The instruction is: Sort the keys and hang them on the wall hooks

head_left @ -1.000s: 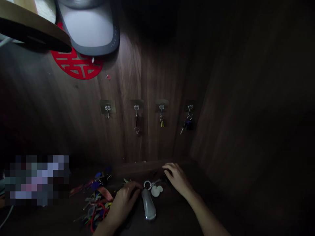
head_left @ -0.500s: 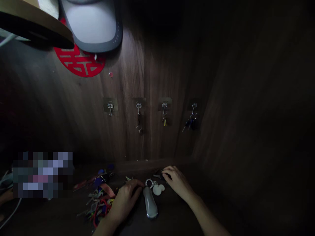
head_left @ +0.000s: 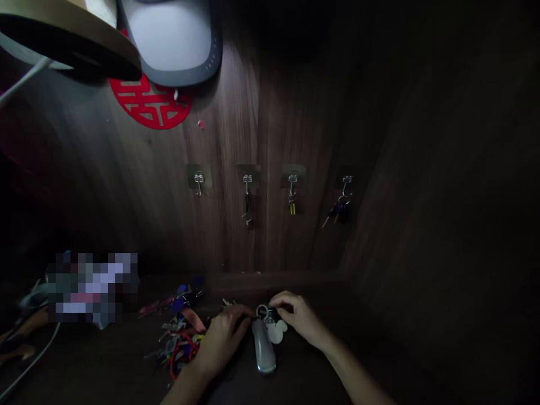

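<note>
Both hands work at a bunch of keys low in the view. My left hand [head_left: 225, 336] has its fingers curled, with thumb and forefinger closed at the ring end of a long grey fob [head_left: 265, 349]. A metal key ring [head_left: 262, 311] joins that fob to a pale rounded tag [head_left: 277, 332] and a dark key [head_left: 273, 315]. The fingers of my right hand [head_left: 297, 316] are bent round the dark key, close to the ring. Just left of my left hand lies a heap of keys [head_left: 175, 337] with coloured tags and a red cord, partly covered by that hand.
Adhesive hooks line the wooden back wall. The leftmost hook [head_left: 199, 183] is bare; keys [head_left: 337, 211] and small yellow-marked keys [head_left: 292, 208] hang from others. A grey-white device [head_left: 175, 39] and red cut-out [head_left: 156, 107] are above. A pale cable [head_left: 36, 363] lies lower left.
My right hand has moved the dark key in toward the ring and pale tag. My left hand stays by the fob. The whole view has shifted slightly.
</note>
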`<state>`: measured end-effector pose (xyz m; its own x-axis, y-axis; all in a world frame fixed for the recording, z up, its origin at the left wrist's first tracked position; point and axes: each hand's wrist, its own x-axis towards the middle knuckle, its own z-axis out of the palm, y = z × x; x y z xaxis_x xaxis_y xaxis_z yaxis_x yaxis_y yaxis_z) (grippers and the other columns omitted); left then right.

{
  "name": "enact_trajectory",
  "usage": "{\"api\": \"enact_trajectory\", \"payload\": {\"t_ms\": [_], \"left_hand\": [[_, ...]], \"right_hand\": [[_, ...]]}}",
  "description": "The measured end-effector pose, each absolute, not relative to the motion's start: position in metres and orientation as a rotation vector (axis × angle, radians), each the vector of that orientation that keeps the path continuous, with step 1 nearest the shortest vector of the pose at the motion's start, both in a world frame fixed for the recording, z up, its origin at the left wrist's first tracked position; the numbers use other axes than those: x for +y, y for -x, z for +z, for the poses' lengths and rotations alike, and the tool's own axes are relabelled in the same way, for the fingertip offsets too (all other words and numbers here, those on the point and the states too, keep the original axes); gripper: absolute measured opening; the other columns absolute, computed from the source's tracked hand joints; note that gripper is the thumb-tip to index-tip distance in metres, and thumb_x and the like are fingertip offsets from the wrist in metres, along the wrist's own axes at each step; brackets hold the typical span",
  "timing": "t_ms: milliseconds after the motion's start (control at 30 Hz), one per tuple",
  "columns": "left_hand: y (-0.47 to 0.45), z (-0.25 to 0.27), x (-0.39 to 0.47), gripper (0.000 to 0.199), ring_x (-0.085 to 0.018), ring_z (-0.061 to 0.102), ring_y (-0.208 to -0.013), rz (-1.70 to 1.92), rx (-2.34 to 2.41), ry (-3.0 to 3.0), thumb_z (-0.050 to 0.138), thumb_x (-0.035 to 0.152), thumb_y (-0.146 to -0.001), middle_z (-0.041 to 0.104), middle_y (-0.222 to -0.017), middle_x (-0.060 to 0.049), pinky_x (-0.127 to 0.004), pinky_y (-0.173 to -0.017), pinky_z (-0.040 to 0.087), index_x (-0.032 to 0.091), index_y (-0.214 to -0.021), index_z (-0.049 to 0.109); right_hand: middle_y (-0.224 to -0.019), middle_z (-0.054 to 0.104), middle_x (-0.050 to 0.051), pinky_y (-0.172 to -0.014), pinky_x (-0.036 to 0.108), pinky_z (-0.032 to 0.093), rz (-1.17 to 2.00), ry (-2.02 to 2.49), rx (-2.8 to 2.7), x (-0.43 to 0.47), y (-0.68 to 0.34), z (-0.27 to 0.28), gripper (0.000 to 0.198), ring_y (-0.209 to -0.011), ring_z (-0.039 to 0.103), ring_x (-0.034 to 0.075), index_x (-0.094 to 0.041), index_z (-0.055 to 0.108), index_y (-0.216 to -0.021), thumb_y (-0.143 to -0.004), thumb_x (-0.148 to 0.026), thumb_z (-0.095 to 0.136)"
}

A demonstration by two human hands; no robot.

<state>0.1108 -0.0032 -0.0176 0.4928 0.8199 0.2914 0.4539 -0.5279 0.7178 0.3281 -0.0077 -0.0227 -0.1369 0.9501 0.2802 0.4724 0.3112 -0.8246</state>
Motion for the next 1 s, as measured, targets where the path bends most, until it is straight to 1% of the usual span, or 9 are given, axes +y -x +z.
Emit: {"api": "enact_trajectory", "payload": {"t_ms": [200,267,367,433,533,600,733,833,1000], "left_hand": [[-0.112,-0.014,-0.006,0.019,-0.017,0.059,-0.095,0.894,1.019,-2.232,0.045,0.019,-0.086,0.064,-0.099,-0.002,-0.030,-0.087,0.045,0.025,-0.095,0.061],[-0.114,-0.013,-0.007,0.021,-0.018,0.057,-0.099,0.921,0.993,-2.265,0.047,0.017,-0.085,0.062,-0.104,-0.003,-0.031,-0.090,0.044,0.025,-0.100,0.060],[-0.119,-0.013,-0.008,0.025,-0.018,0.055,-0.104,0.920,0.944,-2.319,0.050,0.016,-0.084,0.059,-0.110,-0.003,-0.033,-0.093,0.043,0.026,-0.105,0.058],[-0.121,-0.013,-0.009,0.027,-0.019,0.053,-0.107,0.907,0.908,-2.357,0.051,0.016,-0.083,0.059,-0.114,-0.004,-0.034,-0.095,0.042,0.027,-0.108,0.057],[-0.124,-0.013,-0.010,0.031,-0.020,0.053,-0.109,0.899,0.901,-2.373,0.052,0.017,-0.083,0.060,-0.115,-0.004,-0.036,-0.095,0.042,0.026,-0.113,0.054],[-0.125,-0.013,-0.011,0.033,-0.020,0.053,-0.110,0.892,0.919,-2.367,0.052,0.018,-0.084,0.060,-0.116,-0.004,-0.036,-0.096,0.041,0.026,-0.116,0.052],[-0.128,-0.012,-0.012,0.030,-0.019,0.054,-0.108,0.815,0.918,-2.368,0.048,0.021,-0.086,0.062,-0.114,-0.003,-0.036,-0.097,0.040,0.026,-0.115,0.053],[-0.129,-0.013,-0.013,0.028,-0.019,0.056,-0.104,0.769,0.941,-2.320,0.048,0.023,-0.086,0.064,-0.110,-0.003,-0.035,-0.094,0.041,0.025,-0.113,0.056],[-0.130,-0.013,-0.016,0.041,-0.021,0.053,-0.110,0.769,0.858,-2.160,0.054,0.032,-0.083,0.060,-0.119,-0.006,-0.035,-0.097,0.039,0.025,-0.123,0.050]], "right_hand": [[-0.076,0.067,0.003,-0.067,0.031,0.046,1.034,1.216,-1.453,-0.002,-0.320,-0.027,0.015,-0.073,0.061,0.018,-0.018,0.069,-0.079,-0.070,-0.022,0.058],[-0.077,0.066,0.003,-0.068,0.030,0.045,1.116,1.169,-1.372,-0.004,-0.318,-0.025,0.015,-0.074,0.059,0.017,-0.018,0.069,-0.081,-0.070,-0.025,0.061],[-0.081,0.065,0.003,-0.073,0.029,0.043,1.197,1.056,-1.332,-0.010,-0.315,-0.017,0.017,-0.077,0.057,0.016,-0.018,0.069,-0.086,-0.074,-0.028,0.062],[-0.076,0.064,0.003,-0.067,0.026,0.041,1.243,0.956,-1.302,-0.013,-0.314,-0.011,0.018,-0.069,0.055,0.013,-0.016,0.068,-0.085,-0.077,-0.031,0.061],[-0.058,0.057,0.000,-0.054,0.023,0.035,1.328,0.810,-1.211,-0.017,-0.311,-0.007,0.024,-0.053,0.047,0.009,-0.015,0.066,-0.076,-0.081,-0.036,0.057],[-0.050,0.050,-0.002,-0.051,0.023,0.032,1.383,0.713,-1.147,-0.018,-0.308,-0.006,0.028,-0.048,0.043,0.008,-0.014,0.064,-0.070,-0.083,-0.037,0.055],[-0.045,0.043,-0.005,-0.048,0.024,0.031,1.445,0.531,-1.037,-0.019,-0.301,-0.004,0.032,-0.040,0.033,0.006,-0.014,0.062,-0.063,-0.082,-0.039,0.054],[-0.041,0.035,-0.007,-0.046,0.023,0.027,1.525,0.452,-0.960,-0.021,-0.299,0.000,0.034,-0.040,0.026,0.007,-0.015,0.060,-0.059,-0.081,-0.041,0.054],[-0.040,0.026,-0.008,-0.045,0.024,0.024,1.564,0.447,-0.889,-0.022,-0.302,0.006,0.040,-0.041,0.018,0.007,-0.018,0.054,-0.053,-0.081,-0.046,0.048]]}}
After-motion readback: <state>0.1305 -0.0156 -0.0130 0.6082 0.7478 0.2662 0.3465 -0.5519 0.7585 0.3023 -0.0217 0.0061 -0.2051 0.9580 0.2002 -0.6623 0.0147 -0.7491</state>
